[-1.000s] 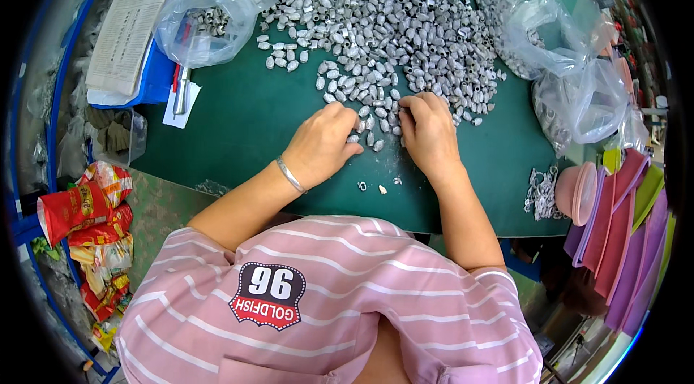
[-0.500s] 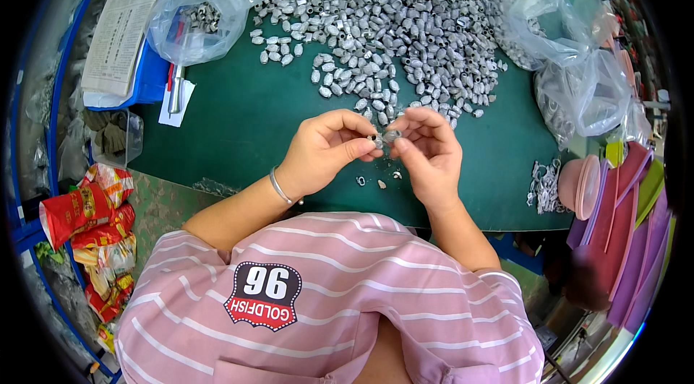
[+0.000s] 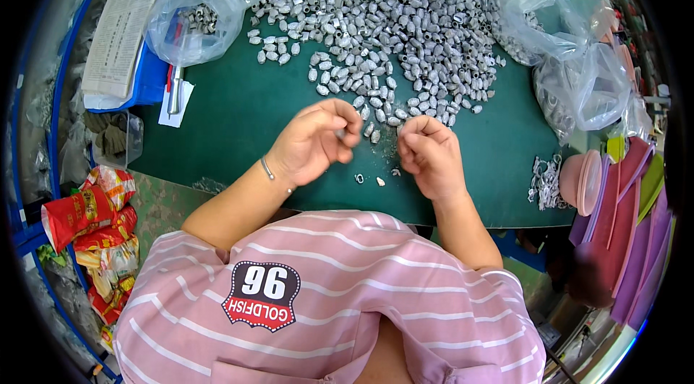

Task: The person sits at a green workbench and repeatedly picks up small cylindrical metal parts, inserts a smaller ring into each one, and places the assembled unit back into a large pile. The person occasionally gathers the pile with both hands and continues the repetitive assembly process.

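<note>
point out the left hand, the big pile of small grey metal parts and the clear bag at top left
left hand (image 3: 312, 140), head view, on the back of the hand
pile of grey metal parts (image 3: 387, 19), head view, middle of the heap
clear bag (image 3: 194, 17), head view, on its plastic front

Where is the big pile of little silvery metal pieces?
In the head view, the pile of small silvery metal pieces covers the green table, beyond both hands.

The left hand (image 3: 314, 140) is raised above the green desk (image 3: 231, 117), its fingers (image 3: 347, 127) curled around a small grey metal piece (image 3: 340, 134). The right hand (image 3: 430, 156) is loosely closed just beside it; whether it holds anything cannot be told. A wide pile of metal pieces (image 3: 390, 23) lies beyond both hands. Two loose pieces (image 3: 369, 180) lie between the wrists. Clear plastic bags (image 3: 191, 15) sit at the left and right.
</note>
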Available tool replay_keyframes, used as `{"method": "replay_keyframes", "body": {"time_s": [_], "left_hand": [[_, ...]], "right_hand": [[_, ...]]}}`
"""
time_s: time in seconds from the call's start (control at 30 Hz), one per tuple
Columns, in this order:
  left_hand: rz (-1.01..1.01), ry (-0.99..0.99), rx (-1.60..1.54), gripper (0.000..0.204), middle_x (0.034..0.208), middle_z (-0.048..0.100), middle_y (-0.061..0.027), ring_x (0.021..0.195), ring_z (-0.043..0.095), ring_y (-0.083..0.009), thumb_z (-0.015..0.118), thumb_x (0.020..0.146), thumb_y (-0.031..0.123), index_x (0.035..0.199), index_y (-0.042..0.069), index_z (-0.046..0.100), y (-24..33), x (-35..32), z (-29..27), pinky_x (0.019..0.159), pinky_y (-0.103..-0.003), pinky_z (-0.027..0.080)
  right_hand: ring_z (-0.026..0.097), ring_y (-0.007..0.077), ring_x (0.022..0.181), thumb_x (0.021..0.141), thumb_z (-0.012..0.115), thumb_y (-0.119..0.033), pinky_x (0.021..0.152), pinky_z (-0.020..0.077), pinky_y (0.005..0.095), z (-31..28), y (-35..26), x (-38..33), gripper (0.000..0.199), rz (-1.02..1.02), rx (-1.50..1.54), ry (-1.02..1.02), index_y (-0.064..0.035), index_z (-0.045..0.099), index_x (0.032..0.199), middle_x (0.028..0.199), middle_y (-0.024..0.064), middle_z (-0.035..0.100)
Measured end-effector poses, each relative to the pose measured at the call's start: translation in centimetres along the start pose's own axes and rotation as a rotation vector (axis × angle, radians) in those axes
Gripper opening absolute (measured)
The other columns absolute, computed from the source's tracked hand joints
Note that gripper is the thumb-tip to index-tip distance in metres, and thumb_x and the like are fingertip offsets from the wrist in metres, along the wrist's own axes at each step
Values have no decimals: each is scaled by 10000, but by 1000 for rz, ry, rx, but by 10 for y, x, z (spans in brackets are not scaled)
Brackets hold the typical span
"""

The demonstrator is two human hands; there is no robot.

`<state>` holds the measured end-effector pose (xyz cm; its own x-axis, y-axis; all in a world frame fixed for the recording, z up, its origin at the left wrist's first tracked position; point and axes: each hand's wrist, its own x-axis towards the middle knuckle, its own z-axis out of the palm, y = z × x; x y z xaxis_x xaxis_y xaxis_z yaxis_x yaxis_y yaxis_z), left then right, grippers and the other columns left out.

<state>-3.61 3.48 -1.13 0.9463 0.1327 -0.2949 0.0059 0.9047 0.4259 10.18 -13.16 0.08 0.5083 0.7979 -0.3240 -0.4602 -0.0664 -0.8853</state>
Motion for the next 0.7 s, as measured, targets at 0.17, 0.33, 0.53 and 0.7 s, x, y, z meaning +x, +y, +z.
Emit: {"method": "replay_keyframes", "body": {"time_s": [0.17,0.33,0.53,0.7], "left_hand": [[518,281,1482,157,752,533,-39,636,533,-158,671,761,51,885,13,583,0,17,3,560,-275,433],[688,224,1816,203,790,546,-107,690,557,-268,698,725,41,894,21,587,-11,24,-2,634,-356,469],[599,103,1620,189,868,591,-96,751,592,-204,659,752,-16,930,5,600,-4,14,1,642,-288,474],[631,16,1208,136,944,605,-90,775,582,-143,624,806,-28,940,-10,604,-12,5,5,627,-247,483]], "right_hand": [[599,249,636,761,707,-187,594,485,343,15,7,4,187,-448,-1156,116,-36,632,842,750,120,606],[609,306,737,759,687,-176,624,490,393,16,10,6,194,-390,-1284,110,-46,609,881,810,123,600],[563,196,660,768,664,-34,581,448,292,7,9,4,152,-436,-919,17,-32,615,911,788,75,561],[489,76,708,810,650,0,612,400,207,3,12,2,144,-336,-417,-71,-35,615,945,823,5,532]]}}
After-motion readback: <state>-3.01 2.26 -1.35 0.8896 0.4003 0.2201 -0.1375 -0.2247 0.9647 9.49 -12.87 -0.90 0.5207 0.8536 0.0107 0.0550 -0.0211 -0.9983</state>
